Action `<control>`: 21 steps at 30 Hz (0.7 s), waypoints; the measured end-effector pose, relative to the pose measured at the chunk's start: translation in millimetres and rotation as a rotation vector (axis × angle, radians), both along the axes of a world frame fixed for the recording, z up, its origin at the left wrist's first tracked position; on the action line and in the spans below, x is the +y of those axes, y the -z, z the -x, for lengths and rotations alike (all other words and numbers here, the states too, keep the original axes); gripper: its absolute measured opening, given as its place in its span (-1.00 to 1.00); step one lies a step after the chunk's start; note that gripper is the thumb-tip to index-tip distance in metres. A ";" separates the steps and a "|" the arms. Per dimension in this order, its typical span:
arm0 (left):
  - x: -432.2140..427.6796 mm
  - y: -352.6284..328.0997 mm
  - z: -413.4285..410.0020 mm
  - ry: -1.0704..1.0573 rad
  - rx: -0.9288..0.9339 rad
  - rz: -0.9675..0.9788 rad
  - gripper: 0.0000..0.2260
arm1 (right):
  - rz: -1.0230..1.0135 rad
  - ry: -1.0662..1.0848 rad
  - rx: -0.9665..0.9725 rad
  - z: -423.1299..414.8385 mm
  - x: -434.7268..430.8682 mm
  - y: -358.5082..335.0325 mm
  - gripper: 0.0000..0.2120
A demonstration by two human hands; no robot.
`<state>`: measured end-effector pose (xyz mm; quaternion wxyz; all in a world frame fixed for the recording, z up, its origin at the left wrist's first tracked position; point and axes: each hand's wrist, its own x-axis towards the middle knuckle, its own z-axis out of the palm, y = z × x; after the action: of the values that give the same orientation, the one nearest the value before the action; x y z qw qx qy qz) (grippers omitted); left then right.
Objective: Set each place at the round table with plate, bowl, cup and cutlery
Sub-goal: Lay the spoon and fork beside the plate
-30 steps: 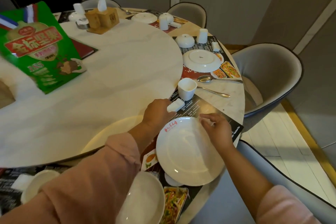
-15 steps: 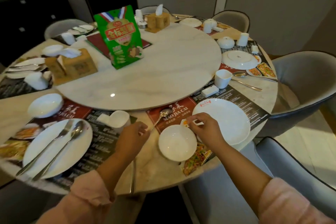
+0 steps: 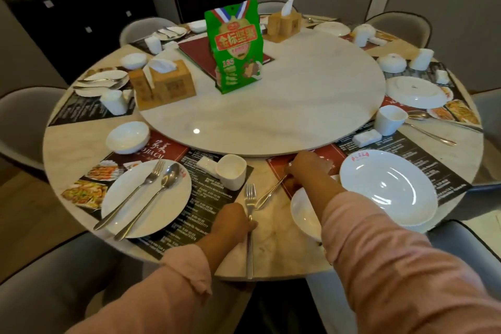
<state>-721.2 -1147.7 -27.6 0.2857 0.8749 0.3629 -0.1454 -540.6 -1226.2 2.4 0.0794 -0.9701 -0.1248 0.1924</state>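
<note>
Fork [image 3: 250,195] and spoon [image 3: 272,191] for the near-right place lie on the surface [image 3: 271,252], off its plate [image 3: 387,187]: your left hand [image 3: 233,221] grips the fork, your right hand [image 3: 306,168] seems to pinch the spoon. Its bowl [image 3: 303,214] and cup [image 3: 390,119] are out; the place leftward looks complete.

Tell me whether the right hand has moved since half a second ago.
Yes. The right hand left the rim of the plate and shifted left, to the spoon beyond the bowl.
</note>
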 end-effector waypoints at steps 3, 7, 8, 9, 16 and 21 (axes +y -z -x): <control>3.7 4.1 -1.1 -0.053 -0.041 0.125 -0.70 | 0.023 0.036 0.110 -3.7 6.6 17.5 -0.84; 6.9 7.4 -1.8 -0.132 -0.087 0.260 -0.82 | -0.043 0.131 0.124 -10.8 16.4 25.9 -0.82; 8.2 7.8 -2.0 -0.128 -0.103 0.274 -0.82 | -0.053 0.150 0.142 -12.7 17.4 27.6 -0.82; 9.2 7.6 -2.2 -0.131 -0.112 0.291 -0.82 | -0.065 0.171 0.170 -24.8 19.3 43.0 -0.83; 10.8 3.0 4.5 -0.191 -0.265 0.458 -0.81 | 0.010 0.094 0.304 -19.1 16.3 19.3 -0.87; 9.0 -6.6 11.6 -0.194 -0.407 0.547 -0.87 | -0.063 0.079 0.325 -25.2 9.0 17.5 -0.78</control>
<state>-732.7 -1138.7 -21.0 0.5885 0.7384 0.3277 -0.0322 -515.4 -1217.2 -15.1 0.1363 -0.9274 -0.0780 0.3396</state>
